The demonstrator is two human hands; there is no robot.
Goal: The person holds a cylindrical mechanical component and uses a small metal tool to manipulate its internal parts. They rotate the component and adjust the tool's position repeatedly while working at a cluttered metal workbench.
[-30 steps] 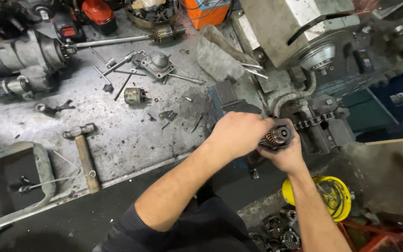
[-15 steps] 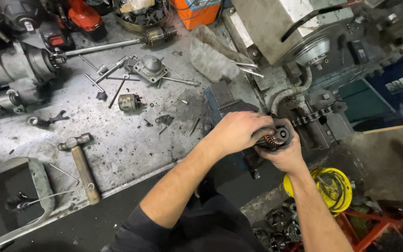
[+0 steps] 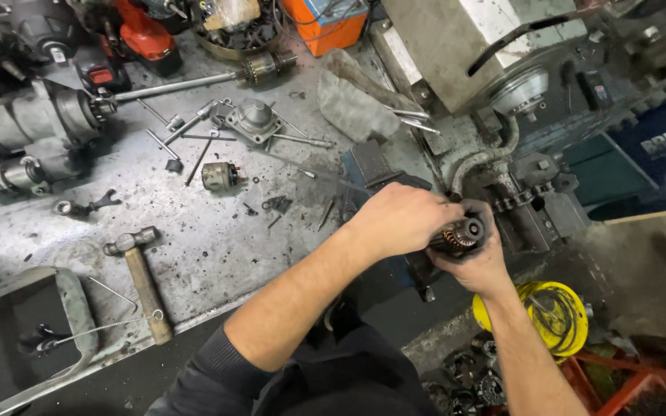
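Grimy metal surface point(image 3: 217, 254), hammer point(image 3: 142, 277) lying idle; both hands stay clamped, left hand point(image 3: 398, 219) fingers and right hand point(image 3: 475, 262) fingers wrapped round the armature point(image 3: 460, 233), barely shifted.

- The motor part point(image 3: 462, 233) in the hands shows copper-orange windings inside a dark grey shell.
- The workbench point(image 3: 217, 239) is dull grey metal, speckled with black grime.
- The hammer point(image 3: 142, 277) near the left has a tan wooden handle and a grey steel head.
- The power tool point(image 3: 142, 35) at the far left is red and black.
- The box point(image 3: 331, 27) at the far edge is orange.
- The coil of cable point(image 3: 553, 316) at the near right is yellow.
- The sleeve point(image 3: 217, 377) is black.
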